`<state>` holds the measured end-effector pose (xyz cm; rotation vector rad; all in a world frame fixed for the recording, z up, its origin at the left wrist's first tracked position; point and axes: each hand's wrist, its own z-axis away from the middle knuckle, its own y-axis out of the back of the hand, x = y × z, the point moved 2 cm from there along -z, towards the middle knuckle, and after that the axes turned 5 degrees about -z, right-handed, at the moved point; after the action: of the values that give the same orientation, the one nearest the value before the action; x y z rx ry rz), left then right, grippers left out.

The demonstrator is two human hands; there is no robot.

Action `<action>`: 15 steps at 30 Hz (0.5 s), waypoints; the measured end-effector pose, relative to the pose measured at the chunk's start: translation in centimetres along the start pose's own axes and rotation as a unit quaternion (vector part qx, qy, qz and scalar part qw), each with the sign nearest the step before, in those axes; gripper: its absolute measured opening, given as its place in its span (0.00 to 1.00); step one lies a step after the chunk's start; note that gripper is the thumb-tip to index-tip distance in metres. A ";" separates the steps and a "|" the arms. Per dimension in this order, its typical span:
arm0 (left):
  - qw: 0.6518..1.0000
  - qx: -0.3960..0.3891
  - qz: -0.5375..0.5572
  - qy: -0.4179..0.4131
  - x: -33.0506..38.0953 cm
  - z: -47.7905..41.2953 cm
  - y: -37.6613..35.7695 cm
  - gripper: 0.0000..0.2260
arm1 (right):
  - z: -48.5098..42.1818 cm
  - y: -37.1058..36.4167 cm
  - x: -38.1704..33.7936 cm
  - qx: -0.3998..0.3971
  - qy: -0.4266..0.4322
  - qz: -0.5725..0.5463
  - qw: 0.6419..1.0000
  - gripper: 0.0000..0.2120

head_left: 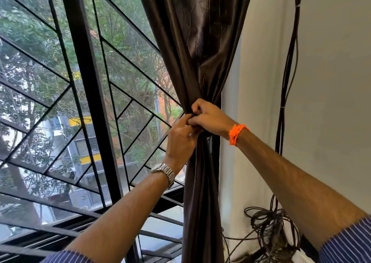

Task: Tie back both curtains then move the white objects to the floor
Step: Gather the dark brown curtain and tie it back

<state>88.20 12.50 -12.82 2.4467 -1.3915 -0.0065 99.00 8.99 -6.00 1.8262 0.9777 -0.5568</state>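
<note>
Left hand [181,140] and right hand [209,118] meet at the gathered waist of the dark brown curtain [200,41], fingers curled into the fabric; whether they hold a tie cannot be told. Farthest left stands the black window grille [90,82], trees behind its glass. A metal watch [163,172] sits on the left wrist. The curtain hangs at the window's right edge. An orange thread band [237,134] circles the right wrist. Black cables [287,82] run down the white wall [331,82] to a coil [269,228].
</note>
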 end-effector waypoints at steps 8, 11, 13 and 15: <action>0.978 0.009 0.123 0.169 0.2 -1.0 0.9 0.08 | 1.9 1.7 3.3 0.090 0.015 -0.214 0.973 0.16; 0.963 -0.010 0.186 0.194 0.4 -1.7 1.2 0.12 | 3.0 1.1 5.1 0.073 0.072 -0.073 0.992 0.21; 0.956 -0.034 0.203 0.208 0.1 -1.9 1.2 0.13 | 3.4 0.6 5.1 0.092 0.099 -0.052 0.989 0.21; 0.952 -0.064 0.208 0.215 -0.4 -2.1 1.3 0.12 | 3.2 0.6 4.9 0.134 0.125 -0.079 0.980 0.17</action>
<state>87.26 12.82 -10.52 1.8573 -1.6010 0.4867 102.44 7.89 -10.63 2.1060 1.2768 -0.5867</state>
